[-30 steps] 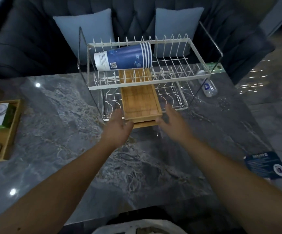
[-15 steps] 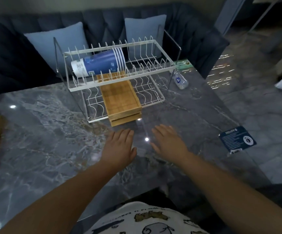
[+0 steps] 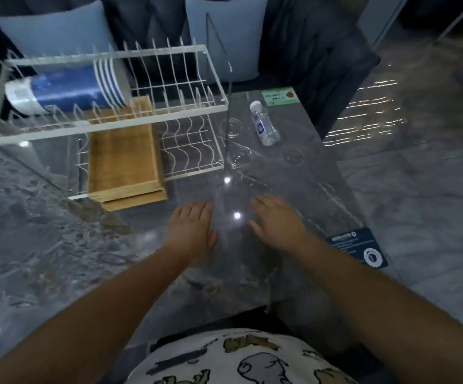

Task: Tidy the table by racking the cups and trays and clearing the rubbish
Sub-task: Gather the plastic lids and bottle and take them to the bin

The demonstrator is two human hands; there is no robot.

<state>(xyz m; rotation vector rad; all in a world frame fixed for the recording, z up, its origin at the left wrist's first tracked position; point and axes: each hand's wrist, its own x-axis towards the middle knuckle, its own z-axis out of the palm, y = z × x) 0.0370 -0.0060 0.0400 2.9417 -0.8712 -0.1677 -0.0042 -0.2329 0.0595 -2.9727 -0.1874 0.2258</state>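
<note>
A white two-tier wire rack stands at the back of the marble table. A stack of blue paper cups lies on its side in the upper tier. Stacked wooden trays rest in the lower tier, jutting out over its front. My left hand and my right hand hover flat over the table in front of the rack, fingers apart, holding nothing. A small plastic bottle lies right of the rack. Clear glass cups stand beside it.
A green card lies at the table's far right corner. A dark blue card sits at the right edge near my right arm. A dark sofa with blue cushions is behind the table. Tiled floor lies to the right.
Both hands let go of the wooden trays and drew back from the rack toward me. The view swung right, bringing the bottle and glass cups closer to centre.
</note>
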